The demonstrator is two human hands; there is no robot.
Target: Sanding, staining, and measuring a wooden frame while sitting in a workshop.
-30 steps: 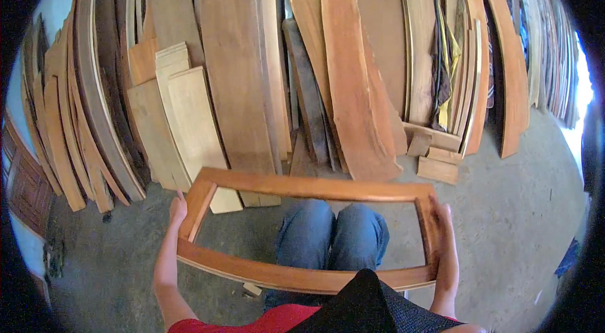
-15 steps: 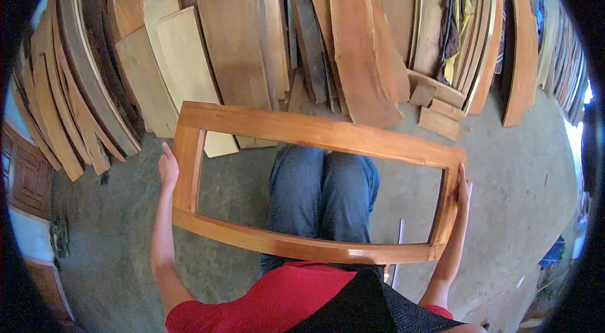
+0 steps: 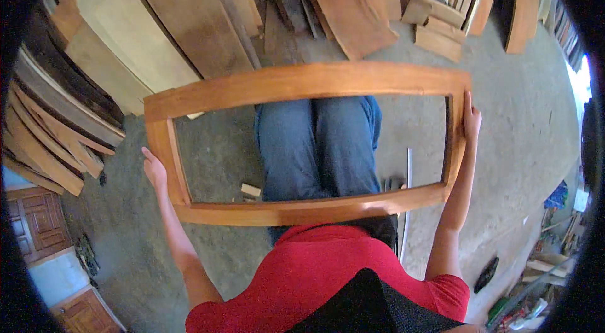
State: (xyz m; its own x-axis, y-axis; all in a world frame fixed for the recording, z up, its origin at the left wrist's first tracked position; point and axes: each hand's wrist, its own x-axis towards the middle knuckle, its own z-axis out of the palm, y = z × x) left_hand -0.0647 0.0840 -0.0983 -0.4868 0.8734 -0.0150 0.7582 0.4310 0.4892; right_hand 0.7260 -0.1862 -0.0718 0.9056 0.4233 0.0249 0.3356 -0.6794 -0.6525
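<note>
Left hand [image 3: 155, 171] and right hand [image 3: 472, 121] grip a wooden frame [image 3: 302, 82], planks [image 3: 189, 11] ahead, a small block [image 3: 251, 190] beside jeans [image 3: 287, 144].

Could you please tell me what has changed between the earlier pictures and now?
The wooden frame sits higher in the picture and looks larger, and a small wood block now shows through its opening. The view has tipped downward. The left hand and right hand remain at its two ends.

The left forearm [image 3: 179, 232] slants far and left, the right forearm [image 3: 460, 194] far and right; the left grip [image 3: 155, 169] holds with fingertips [image 3: 145, 152] pointing far, the right grip [image 3: 472, 122] likewise, slightly farther away
</note>
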